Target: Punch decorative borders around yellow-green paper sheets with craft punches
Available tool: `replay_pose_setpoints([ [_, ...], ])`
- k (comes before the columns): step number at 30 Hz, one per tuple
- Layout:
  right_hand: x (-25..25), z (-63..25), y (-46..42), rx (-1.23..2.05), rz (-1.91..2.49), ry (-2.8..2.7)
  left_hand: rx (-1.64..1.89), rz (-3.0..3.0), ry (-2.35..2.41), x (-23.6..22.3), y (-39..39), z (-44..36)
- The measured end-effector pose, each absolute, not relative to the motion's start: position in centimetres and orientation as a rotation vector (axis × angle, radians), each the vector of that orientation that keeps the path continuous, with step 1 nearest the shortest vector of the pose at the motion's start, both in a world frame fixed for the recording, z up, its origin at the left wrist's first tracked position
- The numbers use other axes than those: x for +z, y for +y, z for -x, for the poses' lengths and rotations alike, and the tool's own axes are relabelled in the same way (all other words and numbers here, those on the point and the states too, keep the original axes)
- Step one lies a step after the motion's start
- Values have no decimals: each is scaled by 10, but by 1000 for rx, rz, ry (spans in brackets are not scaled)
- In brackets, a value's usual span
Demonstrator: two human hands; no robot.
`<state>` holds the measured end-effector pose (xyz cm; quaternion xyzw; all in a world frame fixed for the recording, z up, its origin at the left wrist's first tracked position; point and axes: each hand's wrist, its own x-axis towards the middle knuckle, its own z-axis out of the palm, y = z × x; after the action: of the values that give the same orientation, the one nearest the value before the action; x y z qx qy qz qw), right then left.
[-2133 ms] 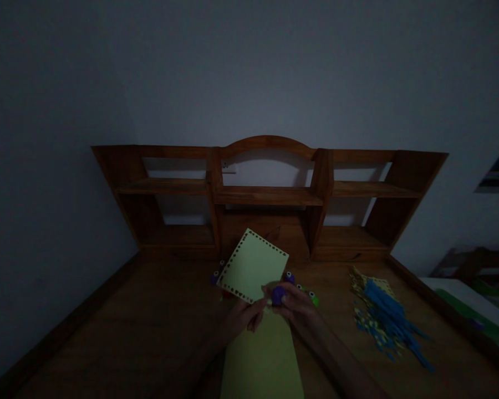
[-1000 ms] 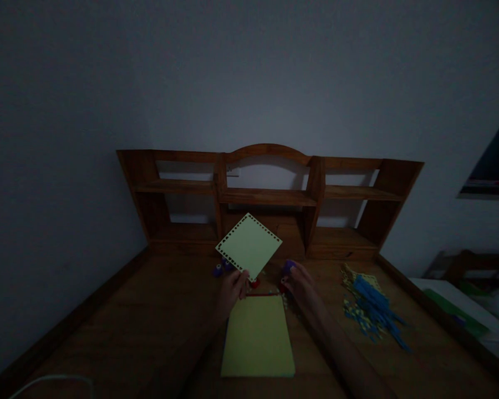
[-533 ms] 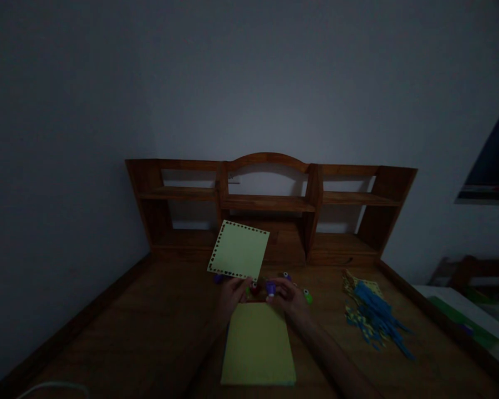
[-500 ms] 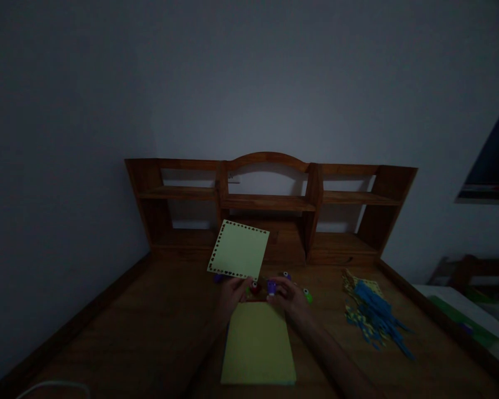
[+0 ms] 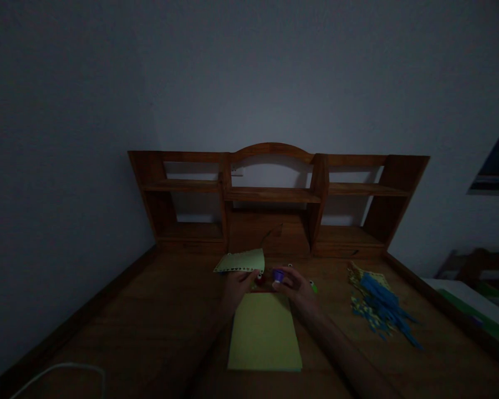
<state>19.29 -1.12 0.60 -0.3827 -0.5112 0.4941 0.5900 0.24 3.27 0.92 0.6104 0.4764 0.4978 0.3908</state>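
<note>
My left hand pinches the near right corner of a pale yellow paper sheet with small holes along its edges. The sheet is tipped back and seen at a flat angle. My right hand grips a small purple craft punch between thumb and fingers, a little apart from the sheet. A red punch with a white round spot sits between my hands, partly hidden. Just nearer lies a stack of yellow paper on the desk. A green punch is beyond my right hand.
A wooden shelf unit stands at the back of the desk. To the right lies a heap of blue paper strips with yellow scraps. A white cable curves at the near left. Raised wooden rims run along both desk sides.
The paper sheet has tipped from facing me to nearly flat and dropped lower. Both hands remain close together, still holding the sheet and purple punch. The view has shifted slightly.
</note>
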Motion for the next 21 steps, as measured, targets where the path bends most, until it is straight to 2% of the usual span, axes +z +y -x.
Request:
replay_pose_setpoints([
  [9,10,-189,-12,1182,832,-1100,1197,-1705,1146,8,34,3],
  [15,10,-185,-13,1137,839,-1021,993,-1274,1040,-5,53,10],
  [21,4,-188,-9,1161,812,-1056,1029,-1152,1019,-20,63,17],
])
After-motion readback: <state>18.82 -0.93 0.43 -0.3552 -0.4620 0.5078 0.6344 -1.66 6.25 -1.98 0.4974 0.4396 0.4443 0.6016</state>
